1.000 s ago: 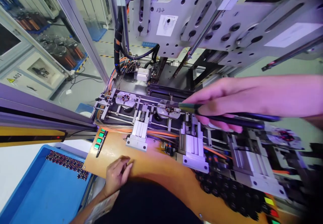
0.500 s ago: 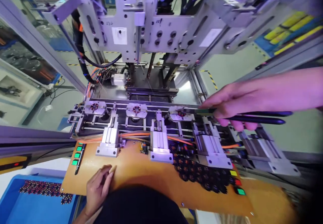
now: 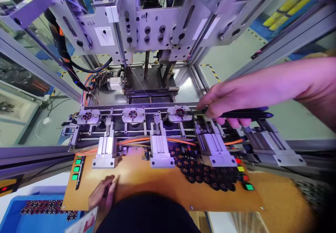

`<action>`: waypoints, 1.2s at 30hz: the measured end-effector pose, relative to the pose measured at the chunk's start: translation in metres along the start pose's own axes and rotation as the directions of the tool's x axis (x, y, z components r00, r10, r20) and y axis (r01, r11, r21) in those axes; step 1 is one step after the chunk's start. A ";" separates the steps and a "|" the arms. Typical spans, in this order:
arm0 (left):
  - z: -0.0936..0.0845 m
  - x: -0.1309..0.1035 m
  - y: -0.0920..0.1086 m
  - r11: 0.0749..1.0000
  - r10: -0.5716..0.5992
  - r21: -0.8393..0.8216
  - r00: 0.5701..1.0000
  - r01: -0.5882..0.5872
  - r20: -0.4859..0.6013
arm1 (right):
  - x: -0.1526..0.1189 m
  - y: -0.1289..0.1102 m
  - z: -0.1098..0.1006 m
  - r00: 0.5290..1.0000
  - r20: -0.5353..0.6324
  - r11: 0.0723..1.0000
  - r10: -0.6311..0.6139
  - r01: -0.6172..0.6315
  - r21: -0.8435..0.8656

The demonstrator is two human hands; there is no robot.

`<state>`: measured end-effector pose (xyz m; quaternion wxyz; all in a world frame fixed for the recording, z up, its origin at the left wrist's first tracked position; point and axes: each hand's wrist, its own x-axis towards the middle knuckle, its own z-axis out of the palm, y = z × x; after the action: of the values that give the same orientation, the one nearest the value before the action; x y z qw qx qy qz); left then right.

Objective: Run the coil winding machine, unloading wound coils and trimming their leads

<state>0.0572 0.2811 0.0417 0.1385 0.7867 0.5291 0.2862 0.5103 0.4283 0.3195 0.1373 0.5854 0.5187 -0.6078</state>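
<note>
My right hand (image 3: 231, 101) is closed around black-handled pliers (image 3: 241, 114), whose slim tip reaches left to the rightmost metal fixture plate. A small ring-shaped part with dark and reddish segments (image 3: 180, 112) sits in that plate, right by the tip. Similar rings lie in the middle fixture (image 3: 133, 114) and the left fixture (image 3: 87, 115). My left hand (image 3: 102, 192) rests on the brown board (image 3: 147, 180) with its fingers curled in. Whether anything is inside those fingers is hidden. Many dark round parts (image 3: 204, 171) lie heaped on the board's right side.
A large metal machine head (image 3: 154, 29) spans above the fixtures. Several pneumatic slides (image 3: 159, 149) line the board's back edge. Green buttons (image 3: 76, 169) and a black stick (image 3: 80, 173) are at left. A blue bin (image 3: 28, 222) holds rows of small parts. A badge (image 3: 84, 222) hangs near my left arm.
The view has shifted, so the machine appears further left. The pliers' tip is now closer over the ring in the right fixture. My left hand stays on the board; a badge has come into view.
</note>
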 end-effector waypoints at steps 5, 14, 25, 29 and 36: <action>0.003 -0.005 -0.004 1.000 -0.015 -0.026 1.000 0.015 0.006 | 0.008 0.008 -0.003 0.998 0.005 0.998 -0.059 0.059 -0.020; 0.006 -0.006 0.002 0.994 -0.089 -0.067 0.996 0.088 -0.022 | -0.024 -0.008 0.013 0.929 -0.368 0.998 0.044 -0.025 0.056; 0.004 -0.008 0.001 0.987 -0.155 0.035 0.988 0.154 0.020 | -0.075 0.098 -0.033 0.913 -0.305 0.963 0.271 -0.261 0.073; 0.003 -0.006 0.007 0.986 -0.166 0.026 0.986 0.166 0.005 | -0.071 0.117 -0.031 0.963 -0.242 0.991 0.115 -0.127 -0.031; 0.007 -0.008 0.001 0.980 -0.173 0.099 0.985 0.172 0.005 | -0.066 0.130 -0.031 0.956 -0.273 0.993 0.109 -0.118 -0.018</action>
<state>0.0598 0.2743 0.0343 0.1277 0.7455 0.6079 0.2416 0.6473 0.3688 0.3220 0.1094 0.6894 0.5085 -0.5042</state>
